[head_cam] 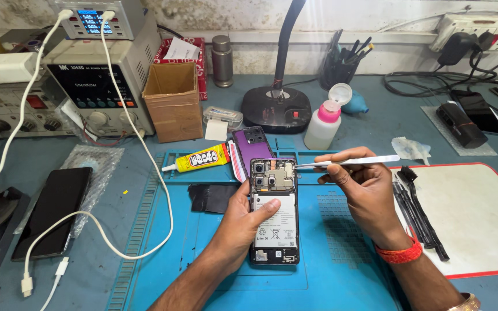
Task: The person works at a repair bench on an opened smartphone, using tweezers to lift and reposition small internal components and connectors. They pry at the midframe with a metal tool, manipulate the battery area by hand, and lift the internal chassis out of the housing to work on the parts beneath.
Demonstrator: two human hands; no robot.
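The left hand (243, 222) grips the open phone (274, 210). The right hand (364, 187) pinches tweezers (347, 162). A glue tube (200, 159) and purple cover (252, 142) lie just behind.

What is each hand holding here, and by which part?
The left hand grips the opened phone along its left edge, thumb across the battery. The right hand pinches the tweezers near their middle, tips at the phone's upper right.
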